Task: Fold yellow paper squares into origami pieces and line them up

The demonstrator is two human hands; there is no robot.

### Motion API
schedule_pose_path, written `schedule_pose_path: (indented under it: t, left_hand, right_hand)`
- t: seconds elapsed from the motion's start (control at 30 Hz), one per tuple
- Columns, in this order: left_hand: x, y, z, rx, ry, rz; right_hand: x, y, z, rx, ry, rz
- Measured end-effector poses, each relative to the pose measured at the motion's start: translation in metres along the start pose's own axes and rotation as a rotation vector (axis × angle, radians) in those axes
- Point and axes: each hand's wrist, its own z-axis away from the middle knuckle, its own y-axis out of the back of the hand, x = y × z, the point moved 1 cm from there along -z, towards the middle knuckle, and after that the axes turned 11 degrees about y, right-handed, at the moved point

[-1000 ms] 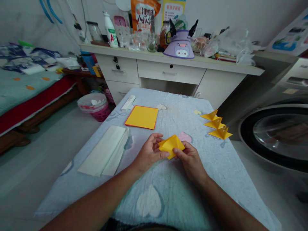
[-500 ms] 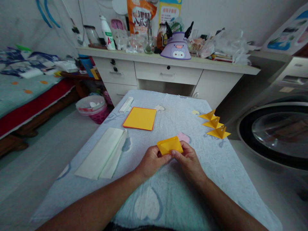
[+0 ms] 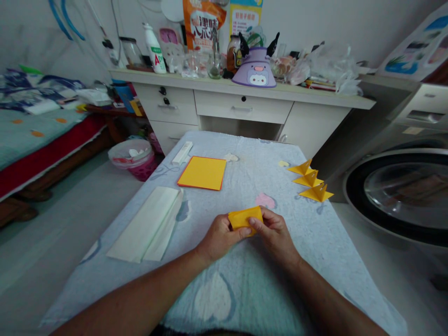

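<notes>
Across a cloth-covered worktop [image 3: 250, 175], a yellow-topped paper stack [image 3: 202, 172] lies beyond the left hand [image 3: 220, 237], and three pointed yellow paper folds [image 3: 308, 180] sit beyond the right hand [image 3: 279, 232]. Both hands grip a folded yellow sheet [image 3: 241, 219] between them.

1 head-worn camera looks forward, down over the table [image 3: 206, 201].

Two hands [image 3: 217, 237], one yellow paper [image 3: 241, 218], three folded yellow shapes [image 3: 308, 179], one paper stack [image 3: 202, 172], one bin [image 3: 143, 168]

Both arms [image 3: 150, 291] forward, fingers [image 3: 272, 214] curled
</notes>
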Motion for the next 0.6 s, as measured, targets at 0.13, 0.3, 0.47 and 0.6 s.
schedule_pose_path:
  t: [0.13, 0.3, 0.47, 0.6]
  left_hand:
    - [-0.0025, 0.0003, -0.0008, -0.028, 0.011, -0.022]
    - [-0.0021, 0.0002, -0.0005, -0.038, 0.015, -0.046]
    - [-0.0001, -0.0002, -0.0001, -0.027, 0.027, 0.005]
    - [0.0022, -0.0006, -0.0006, 0.02, 0.043, 0.074]
  right_hand:
    - [-0.0021, 0.0043, -0.0024, 0.071, -0.012, -0.062]
    - [-0.0046, 0.0067, -0.0029, 0.089, -0.001, -0.046]
    - [-0.0051, 0.006, -0.0018, 0.081, -0.009, -0.007]
    - [-0.0052, 0.0027, -0.0012, 0.022, -0.034, -0.043]
